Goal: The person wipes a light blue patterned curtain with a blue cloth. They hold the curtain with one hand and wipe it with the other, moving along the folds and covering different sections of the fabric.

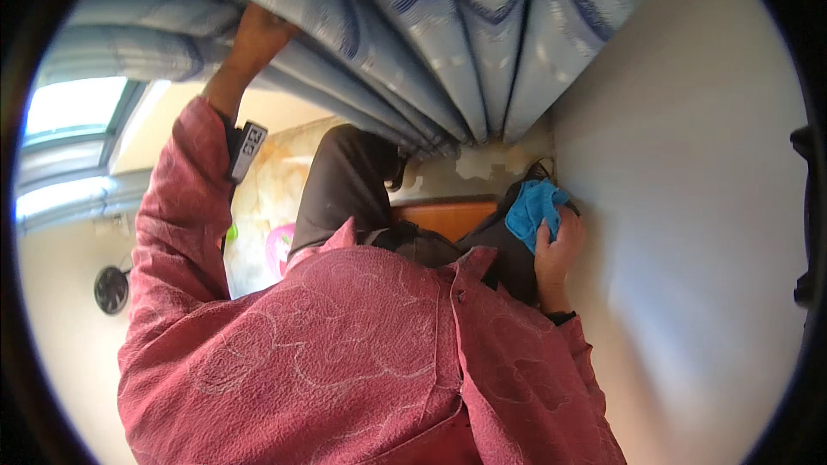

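Observation:
A long pale-blue curtain with darker blue patterning hangs in deep folds before me. My left hand is raised among its folds at the upper left. One fold covers those fingertips, so their grip is hidden. Low on the right, my right hand holds a bunched bright-blue cloth in front of my right leg, close to the wall. A device with a black-and-white printed marker is strapped at my left wrist.
A plain pale wall rises close on my right. Between my legs shows an orange-brown wooden surface. Marbled flooring and a partly hidden pink object lie to the left. Farther left are a window and a black fan.

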Action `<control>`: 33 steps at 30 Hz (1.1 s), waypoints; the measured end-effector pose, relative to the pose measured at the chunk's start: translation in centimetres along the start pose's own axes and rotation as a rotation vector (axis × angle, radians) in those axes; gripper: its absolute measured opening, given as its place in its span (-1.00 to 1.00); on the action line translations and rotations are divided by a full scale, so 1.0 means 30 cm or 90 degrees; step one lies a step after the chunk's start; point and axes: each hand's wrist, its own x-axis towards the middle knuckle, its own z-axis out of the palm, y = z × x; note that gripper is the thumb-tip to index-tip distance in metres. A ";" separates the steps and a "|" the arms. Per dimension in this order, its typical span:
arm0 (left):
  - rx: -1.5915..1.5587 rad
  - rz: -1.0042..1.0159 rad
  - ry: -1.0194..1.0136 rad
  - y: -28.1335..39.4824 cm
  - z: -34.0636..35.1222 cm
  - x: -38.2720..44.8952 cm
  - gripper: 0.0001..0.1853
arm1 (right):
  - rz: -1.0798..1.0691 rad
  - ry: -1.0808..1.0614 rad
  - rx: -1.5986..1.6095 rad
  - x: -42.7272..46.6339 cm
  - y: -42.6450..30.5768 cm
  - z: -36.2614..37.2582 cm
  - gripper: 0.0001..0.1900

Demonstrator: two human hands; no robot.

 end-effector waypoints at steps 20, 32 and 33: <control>-0.345 0.258 -0.414 0.143 0.511 -0.408 -0.71 | -0.029 0.006 -0.114 0.024 0.157 0.182 -0.72; -0.596 -0.068 -0.105 -0.089 0.473 -0.729 -0.61 | 0.414 0.026 0.639 0.260 -0.160 0.011 -0.51; -0.669 -0.105 -0.055 -0.093 0.487 -0.743 -0.61 | 0.369 0.052 0.622 0.323 -0.269 -0.066 -0.51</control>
